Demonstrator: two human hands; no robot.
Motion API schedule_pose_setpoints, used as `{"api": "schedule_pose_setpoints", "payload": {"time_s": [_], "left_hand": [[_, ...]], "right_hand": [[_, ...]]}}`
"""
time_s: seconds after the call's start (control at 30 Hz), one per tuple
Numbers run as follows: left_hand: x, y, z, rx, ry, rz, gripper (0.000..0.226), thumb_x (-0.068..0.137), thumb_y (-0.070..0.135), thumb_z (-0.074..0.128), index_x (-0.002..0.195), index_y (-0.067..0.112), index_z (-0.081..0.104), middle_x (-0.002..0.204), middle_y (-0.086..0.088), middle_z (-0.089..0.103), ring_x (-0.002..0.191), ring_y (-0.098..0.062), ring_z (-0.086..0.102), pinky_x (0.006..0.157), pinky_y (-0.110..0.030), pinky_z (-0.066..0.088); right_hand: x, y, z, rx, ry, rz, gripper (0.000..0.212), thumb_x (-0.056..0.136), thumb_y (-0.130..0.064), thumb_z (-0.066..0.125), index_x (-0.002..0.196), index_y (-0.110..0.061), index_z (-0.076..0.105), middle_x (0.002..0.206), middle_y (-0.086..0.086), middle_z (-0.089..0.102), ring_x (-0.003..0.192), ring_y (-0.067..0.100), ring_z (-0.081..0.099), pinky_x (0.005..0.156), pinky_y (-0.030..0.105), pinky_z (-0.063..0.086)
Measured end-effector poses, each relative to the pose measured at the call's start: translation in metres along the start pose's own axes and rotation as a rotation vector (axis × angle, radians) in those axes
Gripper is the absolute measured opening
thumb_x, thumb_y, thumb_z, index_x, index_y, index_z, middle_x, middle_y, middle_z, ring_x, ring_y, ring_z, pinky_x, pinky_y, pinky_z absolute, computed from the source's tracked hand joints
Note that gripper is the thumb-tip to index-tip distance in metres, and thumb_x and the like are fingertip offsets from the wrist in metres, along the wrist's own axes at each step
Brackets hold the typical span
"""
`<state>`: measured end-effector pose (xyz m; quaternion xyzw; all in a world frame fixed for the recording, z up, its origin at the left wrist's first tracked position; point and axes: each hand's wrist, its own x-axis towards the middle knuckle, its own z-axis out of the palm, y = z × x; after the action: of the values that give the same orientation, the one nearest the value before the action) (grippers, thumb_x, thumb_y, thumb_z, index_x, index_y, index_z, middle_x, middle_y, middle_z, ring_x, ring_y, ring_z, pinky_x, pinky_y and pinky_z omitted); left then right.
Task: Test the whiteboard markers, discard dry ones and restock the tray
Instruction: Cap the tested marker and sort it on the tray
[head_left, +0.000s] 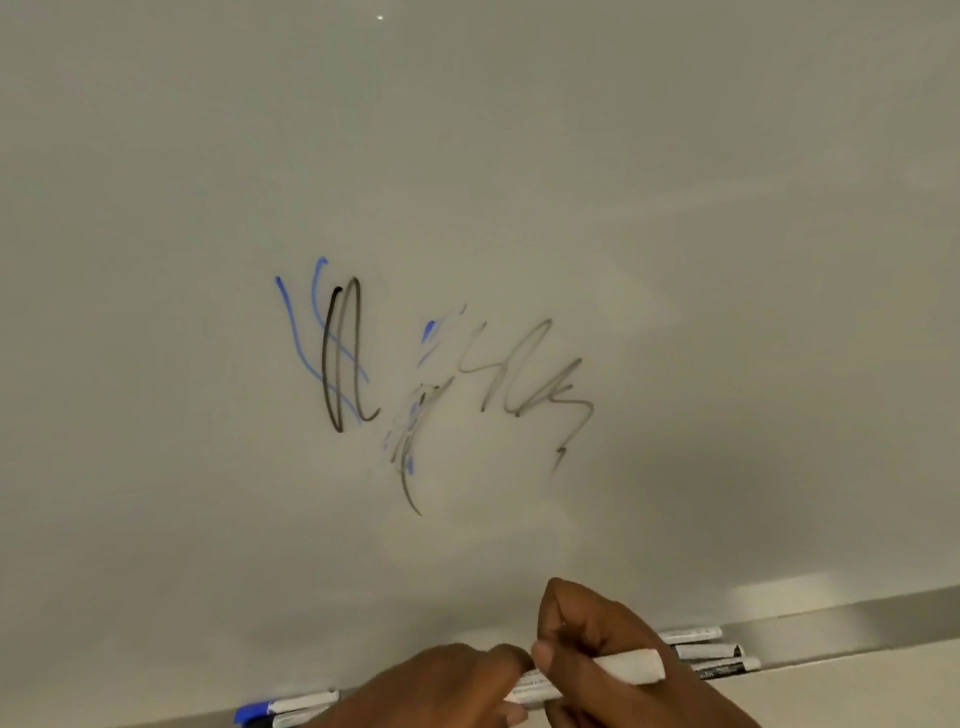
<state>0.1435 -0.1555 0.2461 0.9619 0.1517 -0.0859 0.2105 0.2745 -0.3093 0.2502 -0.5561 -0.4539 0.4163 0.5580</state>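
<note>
The right-hand grip (597, 639) is closed round a white marker (631, 667). Thumb and curled fingers pinch its barrel, and the blunt end sticks out to the right. The left-hand grip (457, 686) pinches the same marker's other end between thumb and fingertips, just left of the right thumb. I cannot tell whether that end is capped. Both sit at bottom centre of the frame, in front of the tray (883, 616), a silver ledge along the lower edge of the whiteboard (519, 156). Just right of the hands, three white-barrelled markers (709, 650) lie in the tray. More lie at lower left, one with a blue cap (254, 711). Above, mid-frame, the board bears bold blue and black strokes (337, 353) and, to their right, faint grey scribbles (524, 374).
</note>
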Motion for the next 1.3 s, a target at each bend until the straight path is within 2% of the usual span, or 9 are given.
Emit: {"api": "schedule_pose_setpoints", "payload": {"time_s": [0.1,0.2,0.3,0.47,0.57,0.73,0.93,1.13,1.3], "left_hand": [[-0.003,0.012,-0.017,0.031,-0.006,0.095,0.059,0.055,0.093,0.004,0.089,0.055,0.034,0.082,0.012,0.046,0.080,0.002,0.046,0.075,-0.013,0.035],[-0.016,0.002,-0.048,0.099,0.180,0.163,0.061,0.056,0.096,0.019,0.110,0.068,0.017,0.101,0.031,0.042,0.091,0.011,0.043,0.078,0.000,0.029],[-0.028,-0.022,-0.091,0.178,0.695,0.217,0.059,0.071,0.080,0.047,0.119,0.055,0.022,0.103,0.027,0.037,0.092,0.002,0.045,0.081,-0.001,0.033],[-0.025,-0.040,-0.167,0.152,1.381,0.169,0.014,0.088,0.052,0.043,0.094,0.043,0.034,0.085,0.018,0.036,0.079,0.004,0.042,0.075,-0.005,0.032],[-0.013,-0.059,-0.192,0.234,1.394,0.121,0.007,0.091,0.044,0.042,0.093,0.037,0.045,0.081,0.015,0.039,0.077,-0.009,0.043,0.072,-0.020,0.033],[0.015,-0.106,-0.198,0.675,1.363,0.053,0.044,0.091,0.028,0.043,0.066,-0.003,0.060,0.059,-0.017,0.056,0.059,-0.033,0.054,0.066,-0.034,0.025],[0.029,-0.144,-0.190,0.624,1.469,0.096,0.040,0.095,0.029,0.043,0.068,0.001,0.053,0.061,-0.021,0.053,0.056,-0.035,0.052,0.060,-0.047,0.041],[0.031,-0.149,-0.191,0.637,1.485,0.165,0.040,0.094,0.027,0.047,0.066,0.000,0.055,0.060,-0.019,0.055,0.054,-0.034,0.053,0.057,-0.046,0.042],[0.026,-0.137,-0.192,0.751,1.530,0.227,0.038,0.091,0.022,0.052,0.061,-0.001,0.058,0.057,-0.017,0.056,0.052,-0.032,0.053,0.064,-0.034,0.026]], "right_hand": [[0.003,-0.021,-0.007,-0.150,-0.092,-0.096,0.022,0.095,-0.027,0.053,0.075,-0.021,0.048,0.055,-0.005,0.059,0.050,0.008,0.047,0.054,0.021,0.035],[0.011,-0.044,-0.016,-0.160,-0.029,-0.223,0.015,0.092,-0.026,0.057,0.081,-0.018,0.054,0.064,0.005,0.067,0.050,0.013,0.054,0.050,0.027,0.041],[0.025,-0.062,-0.035,-0.307,0.316,-0.589,0.015,0.084,-0.022,0.070,0.083,-0.013,0.059,0.063,0.004,0.066,0.046,0.018,0.056,0.042,0.026,0.042],[0.066,-0.074,-0.052,-0.659,0.874,-0.953,0.013,0.077,-0.009,0.073,0.083,-0.001,0.064,0.071,-0.002,0.066,0.058,0.006,0.057,0.059,0.010,0.043],[0.089,-0.042,-0.039,-0.737,0.831,-0.973,0.009,0.078,-0.006,0.070,0.076,0.000,0.064,0.068,0.007,0.062,0.058,0.015,0.053,0.057,0.021,0.045],[0.094,0.013,-0.023,-1.084,0.439,-0.823,0.010,0.087,-0.018,0.064,0.088,-0.008,0.065,0.082,0.004,0.065,0.069,0.017,0.059,0.055,0.032,0.051],[0.099,-0.057,-0.044,-0.680,1.077,-1.035,0.011,0.078,-0.001,0.070,0.078,0.007,0.063,0.072,0.012,0.063,0.061,0.016,0.056,0.061,0.016,0.045],[0.111,-0.015,-0.014,-1.204,0.550,-1.012,0.009,0.083,-0.009,0.067,0.076,-0.003,0.064,0.074,0.010,0.065,0.060,0.022,0.056,0.053,0.032,0.047],[0.107,-0.042,-0.026,-0.557,1.164,-1.010,0.008,0.079,-0.010,0.065,0.081,-0.009,0.057,0.065,0.008,0.059,0.054,0.016,0.054,0.054,0.020,0.045]]}}
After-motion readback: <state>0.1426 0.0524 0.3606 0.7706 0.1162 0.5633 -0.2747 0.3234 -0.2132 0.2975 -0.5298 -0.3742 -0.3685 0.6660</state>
